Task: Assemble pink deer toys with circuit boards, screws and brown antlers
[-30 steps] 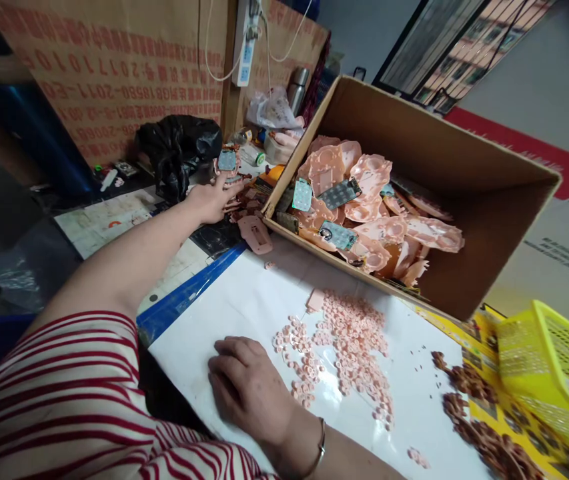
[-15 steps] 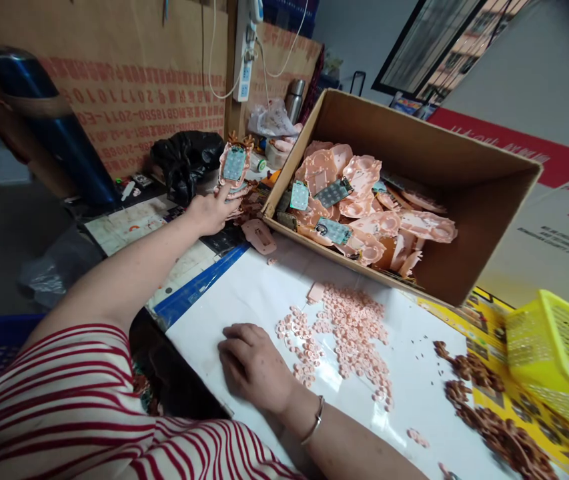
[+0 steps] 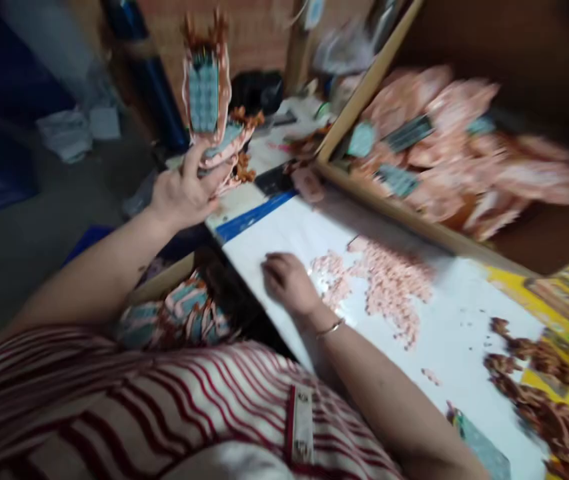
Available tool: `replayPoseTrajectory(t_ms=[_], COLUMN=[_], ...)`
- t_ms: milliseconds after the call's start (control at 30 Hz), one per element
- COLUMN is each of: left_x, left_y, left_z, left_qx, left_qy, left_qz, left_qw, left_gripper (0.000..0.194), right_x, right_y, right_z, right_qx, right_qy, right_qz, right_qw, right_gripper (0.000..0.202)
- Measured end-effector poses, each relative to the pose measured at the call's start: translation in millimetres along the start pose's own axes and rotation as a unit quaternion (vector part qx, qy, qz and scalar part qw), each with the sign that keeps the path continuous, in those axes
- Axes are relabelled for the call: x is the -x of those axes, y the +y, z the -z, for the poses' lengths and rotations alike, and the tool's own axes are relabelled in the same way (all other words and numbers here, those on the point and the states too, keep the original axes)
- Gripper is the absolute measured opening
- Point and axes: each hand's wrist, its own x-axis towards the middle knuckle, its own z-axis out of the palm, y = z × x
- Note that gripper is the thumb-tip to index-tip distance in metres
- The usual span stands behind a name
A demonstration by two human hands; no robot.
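My left hand (image 3: 181,190) is raised past the table's left edge, its fingers closed round several pink toy shells (image 3: 208,93). Each visible shell has brown antler-like tips at the top. A blue-green circuit board (image 3: 204,97) fills the front one. On the white tabletop (image 3: 249,247) rests my right hand (image 3: 291,283), wearing a bracelet (image 3: 331,328). Its fingers curl loosely inward and nothing shows in them. Just beyond it lies a spread of small pink plastic pieces (image 3: 394,283), apart from the hand.
A cardboard box (image 3: 389,230) of pink shells and boards stands at the back right. Below the left table edge, another box holds stacked shells with boards (image 3: 184,310). Brown antler pieces (image 3: 544,387) lie at right. A dark blue flask (image 3: 157,87) stands behind my left hand.
My left hand has drawn back from the table's far left, bringing the shells closer and higher. The view has swung left and down, showing the lower box. My right hand stays on the tabletop.
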Motion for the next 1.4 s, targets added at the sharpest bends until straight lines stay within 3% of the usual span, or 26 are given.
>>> replayPoseTrajectory(t_ms=[167,300,367,467,633,800,900,1067,1267,1400], left_x=[120,209,241,269,280,285,286,282,280,268], left_y=[-14,-15,-10,0,17,26,21,19,31,20], left_z=[6.2,-8.4,-22.0,-47.7,-97.7,-134.4,-137.3,-129.7,-126.7,-130.1], left_qx=[0.025,-0.006,-0.004,0.017,0.053,0.071,0.124,0.227,0.206,0.266], left_qy=[-0.052,-0.121,-0.154,-0.242,-0.353,-0.374,-0.366,-0.362,-0.367,-0.245], left_qz=[0.106,0.104,0.090,0.056,-0.004,-0.036,-0.022,0.112,0.160,0.236], left_qw=[0.993,0.987,0.984,0.969,0.934,0.924,0.922,0.897,0.893,0.902], left_gripper=[0.064,0.061,0.058,0.057,0.059,0.064,0.065,0.083,0.058,0.048], right_x=[6,9,10,10,9,10,12,13,13,13], right_y=[16,25,25,24,23,21,21,23,22,22], right_z=[-6,-8,-8,-8,-7,-4,-3,-4,-4,-5], right_qx=[-0.030,0.016,0.033,0.050,0.051,0.052,0.061,0.066,0.069,0.060], right_qy=[-0.013,0.012,0.025,0.037,0.034,0.023,0.023,0.036,0.031,0.036], right_qz=[-0.015,0.031,0.038,0.044,0.035,0.017,0.013,0.023,0.006,0.006], right_qw=[0.999,0.999,0.998,0.997,0.997,0.998,0.998,0.997,0.997,0.998], right_gripper=[0.026,0.027,0.026,0.025,0.023,0.023,0.022,0.023,0.024,0.024])
